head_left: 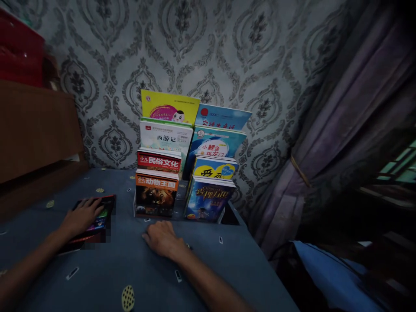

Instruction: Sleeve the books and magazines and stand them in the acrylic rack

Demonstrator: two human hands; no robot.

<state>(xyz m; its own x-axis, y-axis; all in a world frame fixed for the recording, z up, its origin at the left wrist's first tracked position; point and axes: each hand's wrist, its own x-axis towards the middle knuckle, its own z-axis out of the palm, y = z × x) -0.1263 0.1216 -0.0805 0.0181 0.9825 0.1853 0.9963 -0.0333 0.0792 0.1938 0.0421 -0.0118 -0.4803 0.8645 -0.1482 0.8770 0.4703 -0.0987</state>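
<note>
My left hand (79, 216) lies with its fingers stretched out on a dark, colourful book (109, 204), which rests flat on the table at the left. Part of that book is covered by the hand, and part is blurred into blocks. In front of the standing books, my right hand (161, 237) rests on the table in a loose fist, with no object showing in it. Closest to it stands an orange-topped book with a lion on its cover (156, 197). To the right of that is a blue book with gold lettering (209, 199).
Books stand upright in two stepped columns, with a yellow book (169, 104) and a light blue book (224, 115) at the back. A patterned wall (107, 65) rises behind. Brown furniture (35, 130) is at the left, and a tied curtain (312, 143) hangs at the right.
</note>
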